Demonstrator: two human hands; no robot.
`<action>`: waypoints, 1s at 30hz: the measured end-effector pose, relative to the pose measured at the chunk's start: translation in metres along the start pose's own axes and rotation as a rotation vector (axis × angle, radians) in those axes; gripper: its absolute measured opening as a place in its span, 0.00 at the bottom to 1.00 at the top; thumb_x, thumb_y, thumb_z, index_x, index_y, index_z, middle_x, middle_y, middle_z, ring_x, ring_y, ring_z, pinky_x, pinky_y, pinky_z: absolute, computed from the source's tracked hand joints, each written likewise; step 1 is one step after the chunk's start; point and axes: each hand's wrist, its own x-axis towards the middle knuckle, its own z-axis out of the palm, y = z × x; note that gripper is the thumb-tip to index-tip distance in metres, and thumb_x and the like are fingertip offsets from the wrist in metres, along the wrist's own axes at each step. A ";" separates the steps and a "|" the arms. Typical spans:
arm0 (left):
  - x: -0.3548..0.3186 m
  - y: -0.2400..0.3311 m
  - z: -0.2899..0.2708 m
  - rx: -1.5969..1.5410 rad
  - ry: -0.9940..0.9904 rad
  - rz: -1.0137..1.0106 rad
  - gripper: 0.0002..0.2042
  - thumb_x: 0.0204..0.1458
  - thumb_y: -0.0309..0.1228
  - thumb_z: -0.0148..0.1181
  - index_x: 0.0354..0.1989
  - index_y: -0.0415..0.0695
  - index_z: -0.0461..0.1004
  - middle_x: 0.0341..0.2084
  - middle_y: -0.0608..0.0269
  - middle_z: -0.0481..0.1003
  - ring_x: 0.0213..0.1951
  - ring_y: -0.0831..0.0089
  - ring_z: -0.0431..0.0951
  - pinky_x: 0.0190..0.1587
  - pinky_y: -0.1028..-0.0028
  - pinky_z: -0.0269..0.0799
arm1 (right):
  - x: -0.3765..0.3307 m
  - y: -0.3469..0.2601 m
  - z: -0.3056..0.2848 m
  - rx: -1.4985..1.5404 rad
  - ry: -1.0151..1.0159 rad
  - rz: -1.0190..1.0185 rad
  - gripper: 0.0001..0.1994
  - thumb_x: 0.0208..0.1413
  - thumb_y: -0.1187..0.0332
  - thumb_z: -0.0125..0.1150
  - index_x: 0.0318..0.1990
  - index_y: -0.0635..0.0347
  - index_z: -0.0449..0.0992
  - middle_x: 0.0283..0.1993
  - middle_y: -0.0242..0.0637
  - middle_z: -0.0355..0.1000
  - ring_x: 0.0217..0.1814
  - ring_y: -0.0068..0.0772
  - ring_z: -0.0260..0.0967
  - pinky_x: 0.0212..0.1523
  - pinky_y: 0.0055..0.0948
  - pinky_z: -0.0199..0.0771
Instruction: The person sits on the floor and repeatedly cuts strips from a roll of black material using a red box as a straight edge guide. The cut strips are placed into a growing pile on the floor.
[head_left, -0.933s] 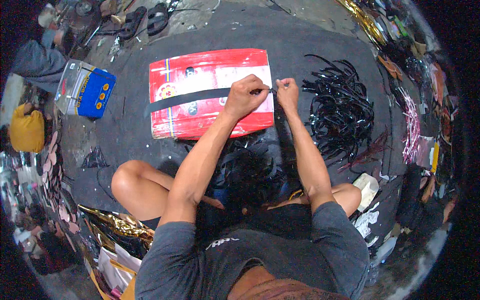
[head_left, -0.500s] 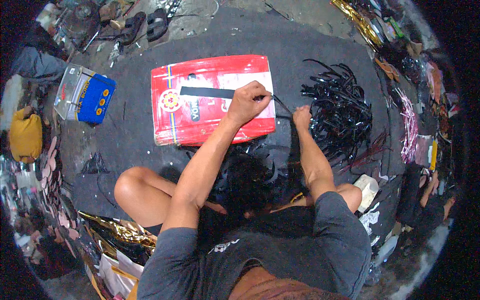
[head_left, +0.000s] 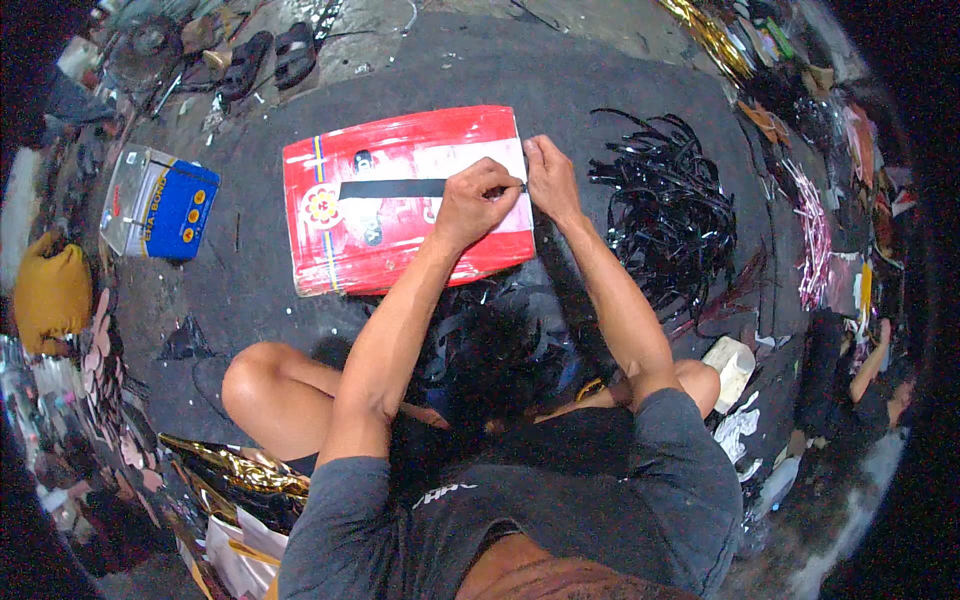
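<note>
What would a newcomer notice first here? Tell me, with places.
The red board sits in the upper middle, a black strip on it, held by the left hand. A heap of glossy black strips lies right of the board, a blue-and-clear container left of it.

The long, flat black strip [head_left: 390, 189] looks matt and smooth, a thin sheet material. Beneath it, the red-and-white rectangular package [head_left: 312, 262] has a glossy, plastic-like skin, creased in places and catching bright highlights. The tangled heap of narrow black strips [head_left: 680, 215] shines like slick plastic. The boxy blue-and-clear container [head_left: 187, 210] appears to be plastic, transparent at one end. The crumpled gold sheet [head_left: 245, 466] gleams like metallic foil. The broad dark grey mat [head_left: 400, 80] is dull and matt; the dark grey short-sleeved shirt [head_left: 570, 500] is soft, matt cloth.
</note>
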 end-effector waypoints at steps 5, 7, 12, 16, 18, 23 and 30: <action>0.003 0.004 0.000 0.027 -0.030 0.021 0.04 0.46 0.24 0.68 0.31 0.43 0.84 0.28 0.60 0.80 0.30 0.70 0.82 0.35 0.72 0.78 | -0.006 0.084 0.019 0.173 0.036 0.061 0.17 0.68 0.58 0.47 0.37 0.64 0.74 0.35 0.49 0.76 0.40 0.51 0.76 0.41 0.44 0.71; 0.002 0.004 0.001 0.021 0.000 0.054 0.03 0.47 0.23 0.67 0.30 0.42 0.83 0.27 0.61 0.78 0.27 0.70 0.80 0.32 0.72 0.76 | -0.009 0.104 0.022 0.143 0.038 0.144 0.17 0.68 0.58 0.48 0.37 0.64 0.74 0.34 0.49 0.75 0.39 0.49 0.75 0.40 0.42 0.71; 0.000 0.000 0.001 0.030 0.012 0.065 0.02 0.47 0.22 0.67 0.29 0.41 0.82 0.26 0.61 0.77 0.26 0.71 0.79 0.31 0.73 0.76 | -0.015 0.143 0.028 0.062 0.056 0.124 0.17 0.68 0.58 0.48 0.35 0.64 0.73 0.34 0.52 0.74 0.39 0.55 0.74 0.40 0.45 0.70; 0.000 0.003 0.001 0.018 0.020 0.056 0.01 0.47 0.22 0.67 0.29 0.41 0.82 0.27 0.61 0.78 0.27 0.71 0.80 0.31 0.73 0.76 | -0.030 0.174 0.026 -0.131 0.078 0.194 0.17 0.67 0.58 0.47 0.36 0.63 0.72 0.35 0.55 0.74 0.42 0.62 0.73 0.41 0.53 0.69; 0.005 0.008 0.009 -0.002 0.002 0.053 0.02 0.47 0.22 0.68 0.28 0.41 0.82 0.27 0.61 0.78 0.27 0.70 0.80 0.31 0.73 0.76 | -0.033 0.201 0.017 -0.243 0.098 0.158 0.16 0.68 0.57 0.46 0.39 0.62 0.72 0.38 0.57 0.76 0.44 0.67 0.72 0.44 0.59 0.70; 0.005 0.002 -0.001 0.030 -0.005 0.051 0.02 0.46 0.22 0.68 0.29 0.41 0.82 0.27 0.61 0.78 0.27 0.71 0.80 0.31 0.73 0.77 | -0.032 0.185 0.014 -0.452 -0.001 0.328 0.17 0.69 0.56 0.43 0.45 0.61 0.70 0.40 0.62 0.76 0.43 0.71 0.74 0.44 0.62 0.74; 0.004 0.005 -0.001 0.044 -0.023 0.036 0.03 0.47 0.22 0.68 0.30 0.41 0.83 0.27 0.62 0.79 0.27 0.73 0.80 0.31 0.74 0.77 | -0.043 0.177 0.003 -0.643 -0.035 0.364 0.18 0.70 0.55 0.40 0.46 0.62 0.69 0.37 0.65 0.77 0.41 0.70 0.75 0.43 0.62 0.75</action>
